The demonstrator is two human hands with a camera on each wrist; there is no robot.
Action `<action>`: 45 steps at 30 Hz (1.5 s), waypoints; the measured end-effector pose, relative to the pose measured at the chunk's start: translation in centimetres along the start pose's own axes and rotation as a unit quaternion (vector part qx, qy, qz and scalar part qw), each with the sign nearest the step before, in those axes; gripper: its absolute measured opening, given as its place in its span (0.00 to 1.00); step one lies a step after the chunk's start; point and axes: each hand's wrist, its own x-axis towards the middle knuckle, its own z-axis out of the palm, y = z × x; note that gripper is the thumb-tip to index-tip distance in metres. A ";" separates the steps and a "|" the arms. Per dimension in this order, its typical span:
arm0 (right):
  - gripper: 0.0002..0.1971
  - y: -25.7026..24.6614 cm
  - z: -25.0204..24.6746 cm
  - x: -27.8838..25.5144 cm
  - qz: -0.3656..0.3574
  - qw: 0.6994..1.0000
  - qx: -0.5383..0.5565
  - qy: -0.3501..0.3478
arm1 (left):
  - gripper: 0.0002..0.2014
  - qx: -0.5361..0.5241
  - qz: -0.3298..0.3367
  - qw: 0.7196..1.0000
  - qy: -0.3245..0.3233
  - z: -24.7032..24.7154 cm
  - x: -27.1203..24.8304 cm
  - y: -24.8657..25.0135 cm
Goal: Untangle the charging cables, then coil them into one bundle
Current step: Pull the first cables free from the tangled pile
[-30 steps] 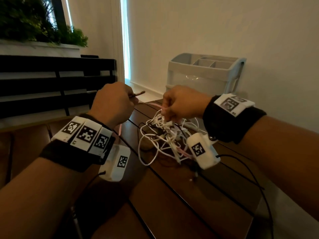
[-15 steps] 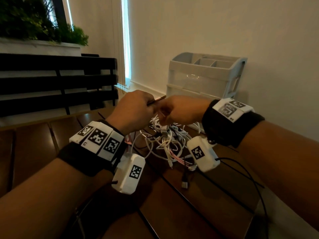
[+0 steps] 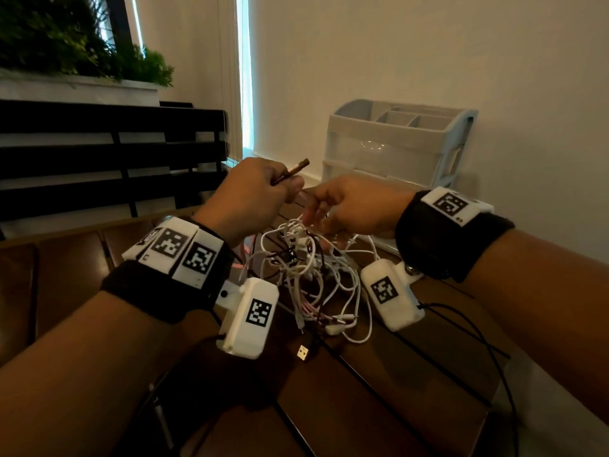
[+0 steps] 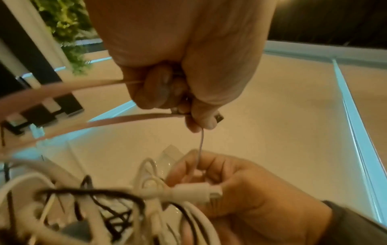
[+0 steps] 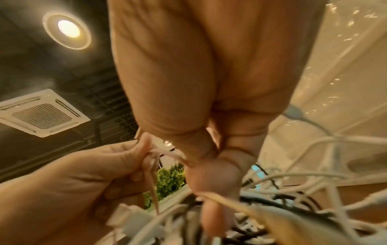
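A tangle of white, black and pink charging cables sits on the dark wooden table. My left hand grips a pink cable, whose plug end sticks out above the fist. In the left wrist view the pink cable loops out of that fist, and a thin strand runs down to my right hand. My right hand pinches the same pink strand just above the tangle. Between the two hands the strand is short. A black USB plug lies at the near edge of the tangle.
A grey plastic drawer organiser stands against the wall just behind the hands. A black slatted bench back and a planter with greenery are at the left. Thin black wires trail from the wrist cameras across the table's right side.
My left hand has come right, up to my right hand, and risen a little with the pink plug end. The right hand has stayed over the tangle.
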 end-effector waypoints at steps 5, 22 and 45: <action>0.09 1.8 0.6 -0.3 -0.004 0.999 0.014 -0.032 | 0.14 0.038 -0.018 0.999 -0.029 0.5 -0.2 -0.5; 0.04 3.1 0.5 0.9 -0.025 0.995 0.064 0.076 | 0.16 -0.002 -0.059 0.997 0.042 -1.4 0.3 -1.0; 0.06 1.0 -2.1 1.4 -0.124 0.949 -0.138 0.255 | 0.10 0.048 -0.083 0.995 0.030 -1.3 0.2 -0.9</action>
